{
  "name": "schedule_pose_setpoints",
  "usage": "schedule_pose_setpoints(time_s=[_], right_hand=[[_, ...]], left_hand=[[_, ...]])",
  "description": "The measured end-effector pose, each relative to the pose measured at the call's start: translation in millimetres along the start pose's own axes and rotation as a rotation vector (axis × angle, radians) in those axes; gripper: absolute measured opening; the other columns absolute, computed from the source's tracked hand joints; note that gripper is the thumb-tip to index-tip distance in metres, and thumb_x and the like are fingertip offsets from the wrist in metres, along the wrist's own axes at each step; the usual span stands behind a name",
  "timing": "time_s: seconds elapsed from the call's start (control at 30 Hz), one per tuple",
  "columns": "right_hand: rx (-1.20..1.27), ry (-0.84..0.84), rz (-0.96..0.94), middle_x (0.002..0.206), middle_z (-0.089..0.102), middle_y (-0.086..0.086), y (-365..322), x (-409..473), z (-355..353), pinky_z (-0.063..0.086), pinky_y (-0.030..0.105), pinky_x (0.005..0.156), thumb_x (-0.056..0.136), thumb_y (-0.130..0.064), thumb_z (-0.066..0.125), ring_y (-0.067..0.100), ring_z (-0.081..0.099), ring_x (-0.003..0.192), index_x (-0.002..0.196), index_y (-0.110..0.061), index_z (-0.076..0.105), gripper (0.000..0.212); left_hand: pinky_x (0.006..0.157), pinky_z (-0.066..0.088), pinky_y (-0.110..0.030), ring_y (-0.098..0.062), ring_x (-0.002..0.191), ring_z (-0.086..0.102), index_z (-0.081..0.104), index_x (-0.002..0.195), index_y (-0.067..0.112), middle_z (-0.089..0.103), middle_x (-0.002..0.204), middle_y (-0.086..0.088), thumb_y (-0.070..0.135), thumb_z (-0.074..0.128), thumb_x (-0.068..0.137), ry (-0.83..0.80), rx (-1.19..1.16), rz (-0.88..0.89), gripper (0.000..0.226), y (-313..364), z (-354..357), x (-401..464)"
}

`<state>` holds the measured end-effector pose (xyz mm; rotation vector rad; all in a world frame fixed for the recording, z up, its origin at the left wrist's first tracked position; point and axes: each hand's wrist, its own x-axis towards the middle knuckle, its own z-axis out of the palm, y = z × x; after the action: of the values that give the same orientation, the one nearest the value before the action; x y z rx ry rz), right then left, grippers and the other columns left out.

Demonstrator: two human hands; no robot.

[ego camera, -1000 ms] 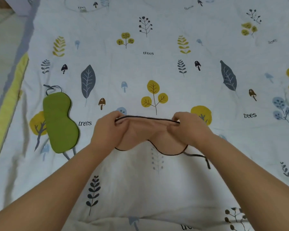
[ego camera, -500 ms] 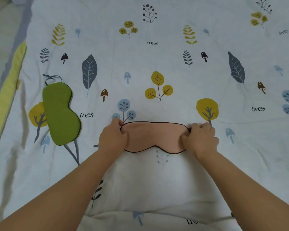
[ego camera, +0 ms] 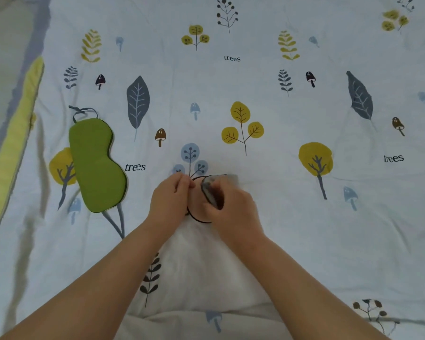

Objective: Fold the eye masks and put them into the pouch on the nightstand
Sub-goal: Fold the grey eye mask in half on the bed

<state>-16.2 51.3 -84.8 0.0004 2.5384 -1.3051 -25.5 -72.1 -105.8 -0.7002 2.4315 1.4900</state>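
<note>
A pink eye mask (ego camera: 198, 204) with dark piping lies on the bed, doubled over on itself between my hands. My left hand (ego camera: 169, 197) pinches its left end. My right hand (ego camera: 231, 209) has brought the right end and the grey strap over onto the left half and grips them there. Most of the mask is hidden under my fingers. A green eye mask (ego camera: 95, 163) lies flat and unfolded to the left, its grey strap looping out at both ends. No pouch or nightstand is in view.
The bed is covered by a pale blue quilt (ego camera: 280, 106) printed with trees, leaves and mushrooms. Its left edge has a yellow-green band (ego camera: 12, 153), with floor beyond it.
The pink mask was spread flat between both hands. My right hand has swung its right end leftward over the left half, folding the mask. The left hand stayed in place.
</note>
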Motion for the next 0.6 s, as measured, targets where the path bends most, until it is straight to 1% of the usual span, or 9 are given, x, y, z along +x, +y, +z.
schedule_pose_setpoints(time_s=[0.1,0.17,0.23,0.3,0.4,0.43,0.5,0.57,0.6], right_hand=[[-0.023,-0.155,-0.018,0.092,0.069,-0.002,3,0,14,0.050,0.027,0.072,0.086,-0.024,0.058,0.015,0.062,0.082,0.101,-0.019,0.064,0.016],[-0.006,-0.209,-0.020,0.098,0.072,0.002,4,-1,13,0.053,0.036,0.081,0.087,-0.017,0.054,0.019,0.064,0.088,0.102,-0.018,0.067,0.020],[-0.039,-0.100,-0.003,0.102,0.071,0.005,9,-1,8,0.050,0.035,0.085,0.085,-0.012,0.050,0.021,0.061,0.094,0.103,-0.016,0.067,0.025],[-0.141,0.047,0.078,0.116,0.061,0.008,17,3,1,0.040,0.031,0.090,0.088,-0.012,0.046,0.023,0.051,0.108,0.116,-0.014,0.058,0.031],[-0.059,0.063,0.301,0.126,0.052,0.010,25,11,-4,0.041,0.038,0.094,0.093,-0.025,0.043,0.027,0.049,0.114,0.131,-0.014,0.040,0.040],[0.014,0.034,0.347,0.122,0.055,0.009,26,14,-5,0.045,0.041,0.092,0.093,-0.028,0.044,0.027,0.052,0.109,0.130,-0.015,0.040,0.040],[0.110,0.034,0.370,0.097,0.062,0.003,27,15,-6,0.053,0.044,0.079,0.091,-0.029,0.049,0.025,0.057,0.090,0.112,-0.016,0.049,0.025],[0.089,0.132,0.371,0.075,0.054,-0.005,32,16,-8,0.055,0.047,0.071,0.091,-0.025,0.050,0.025,0.056,0.077,0.095,-0.018,0.047,0.009],[0.058,0.166,0.378,0.074,0.053,-0.004,34,16,-8,0.054,0.048,0.071,0.091,-0.023,0.048,0.026,0.057,0.076,0.093,-0.018,0.043,0.007]], left_hand=[[0.080,0.052,-0.047,-0.037,0.081,0.059,0.061,0.074,0.013,0.064,0.083,-0.019,0.032,0.042,0.091,-0.056,-0.132,-0.122,0.031,2,-2,1],[0.075,0.052,-0.041,-0.027,0.075,0.058,0.059,0.078,0.015,0.063,0.079,-0.012,0.027,0.053,0.086,-0.103,-0.084,-0.104,0.016,-1,-3,2],[0.070,0.052,-0.038,-0.023,0.075,0.058,0.059,0.084,0.016,0.064,0.081,-0.009,0.016,0.058,0.083,-0.122,-0.038,-0.083,0.002,-5,-3,3],[0.063,0.050,-0.029,-0.019,0.072,0.058,0.057,0.086,0.017,0.064,0.082,-0.006,0.013,0.056,0.084,-0.101,-0.037,-0.077,0.004,-8,-2,5],[0.055,0.044,-0.023,-0.012,0.063,0.054,0.055,0.080,0.021,0.062,0.077,-0.001,0.015,0.053,0.087,-0.084,-0.089,-0.047,0.010,-8,1,6],[0.053,0.044,-0.023,-0.012,0.060,0.052,0.053,0.076,0.024,0.061,0.074,-0.002,0.016,0.053,0.088,-0.102,-0.121,-0.040,0.015,-7,3,6],[0.051,0.045,-0.026,-0.015,0.057,0.051,0.052,0.074,0.027,0.060,0.069,-0.005,0.018,0.053,0.088,-0.131,-0.138,-0.032,0.017,-4,6,5],[0.056,0.047,-0.031,-0.020,0.063,0.054,0.053,0.081,0.021,0.062,0.074,-0.008,0.020,0.054,0.087,-0.096,0.009,0.009,0.006,-3,10,5],[0.061,0.048,-0.033,-0.022,0.067,0.057,0.053,0.087,0.017,0.064,0.080,-0.008,0.019,0.054,0.087,-0.037,0.149,0.041,0.002,-3,11,5]])
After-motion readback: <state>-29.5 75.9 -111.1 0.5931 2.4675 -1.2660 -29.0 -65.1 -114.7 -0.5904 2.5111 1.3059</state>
